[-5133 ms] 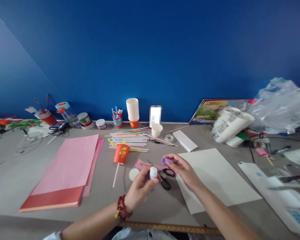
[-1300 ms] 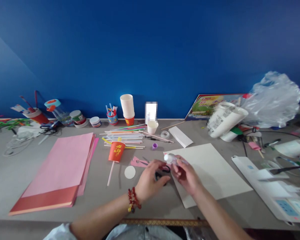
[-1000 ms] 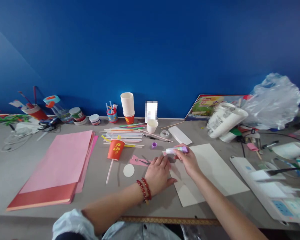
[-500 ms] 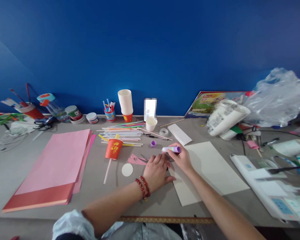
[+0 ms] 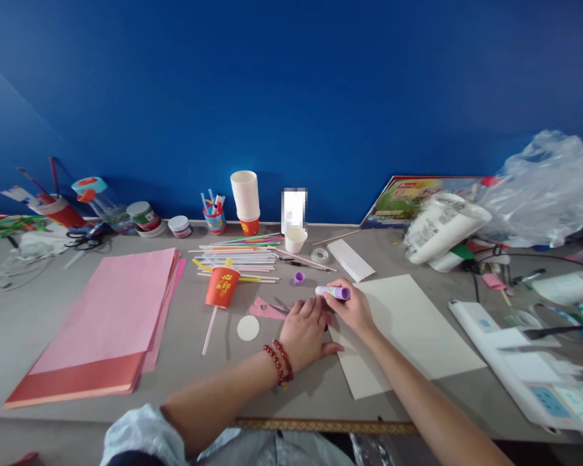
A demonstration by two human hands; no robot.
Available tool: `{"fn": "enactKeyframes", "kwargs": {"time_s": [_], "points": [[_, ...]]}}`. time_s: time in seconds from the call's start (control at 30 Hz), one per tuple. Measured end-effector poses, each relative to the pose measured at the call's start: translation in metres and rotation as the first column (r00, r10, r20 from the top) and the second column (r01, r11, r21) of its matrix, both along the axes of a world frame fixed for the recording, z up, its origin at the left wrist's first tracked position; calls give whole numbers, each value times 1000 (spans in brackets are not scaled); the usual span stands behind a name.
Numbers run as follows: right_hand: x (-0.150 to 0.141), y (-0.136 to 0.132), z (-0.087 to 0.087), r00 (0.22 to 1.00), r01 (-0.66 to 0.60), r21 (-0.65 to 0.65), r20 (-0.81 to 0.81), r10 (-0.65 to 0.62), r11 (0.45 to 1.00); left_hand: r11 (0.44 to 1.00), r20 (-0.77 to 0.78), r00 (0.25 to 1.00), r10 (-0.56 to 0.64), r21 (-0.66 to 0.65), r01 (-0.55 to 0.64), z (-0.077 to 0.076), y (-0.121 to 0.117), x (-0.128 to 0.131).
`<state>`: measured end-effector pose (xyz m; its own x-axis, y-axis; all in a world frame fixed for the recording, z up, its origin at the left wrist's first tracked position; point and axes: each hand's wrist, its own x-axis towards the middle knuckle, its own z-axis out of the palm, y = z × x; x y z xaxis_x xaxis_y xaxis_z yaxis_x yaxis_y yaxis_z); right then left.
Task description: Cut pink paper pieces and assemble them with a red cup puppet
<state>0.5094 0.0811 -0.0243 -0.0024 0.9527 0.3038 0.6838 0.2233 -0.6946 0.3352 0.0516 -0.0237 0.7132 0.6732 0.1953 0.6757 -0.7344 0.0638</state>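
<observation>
My right hand (image 5: 352, 309) grips a purple-and-white glue stick (image 5: 333, 293), whose white end points left, close to my left fingertips. My left hand (image 5: 305, 331) lies palm down on the table, fingers stretched forward and thumb out to the right. Beneath and beside it show a bit of pink paper and part of a pair of scissors (image 5: 282, 310), mostly covered. A pink paper scrap (image 5: 263, 307) with a hole lies left of these fingers. The purple glue cap (image 5: 298, 278) stands just beyond the hands. A white paper disc (image 5: 248, 328) is left of my left hand.
A red paper cup (image 5: 222, 287) with a straw sits left of the hands. Straws (image 5: 243, 259), a tape roll (image 5: 319, 255) and a white cup (image 5: 295, 240) are behind. Pink sheets (image 5: 107, 310) lie left; white paper (image 5: 408, 336) and a power strip (image 5: 495, 362) lie right.
The glue stick's purple end has dipped slightly in my right hand. My left hand keeps its place on the table; the whole view has shifted a little.
</observation>
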Motion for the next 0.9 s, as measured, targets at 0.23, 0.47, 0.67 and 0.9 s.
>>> {"fn": "enactKeyframes", "kwargs": {"time_s": [0.23,0.47,0.67,0.9], "points": [[0,1,-1,1000,20,25,-14,-20,999,1000,12,1000,-9,8,9,0,0,0],[0,2,-2,1000,20,9,-15,-20,1000,1000,10,1000,-16,2,16,-1,0,0],[-1,2,0,999,15,8,-34,-14,1000,1000,11,1000,-15,12,15,-4,0,0],[-1,1,1,999,30,17,-33,-30,999,1000,17,1000,-9,8,9,-4,0,0]]}}
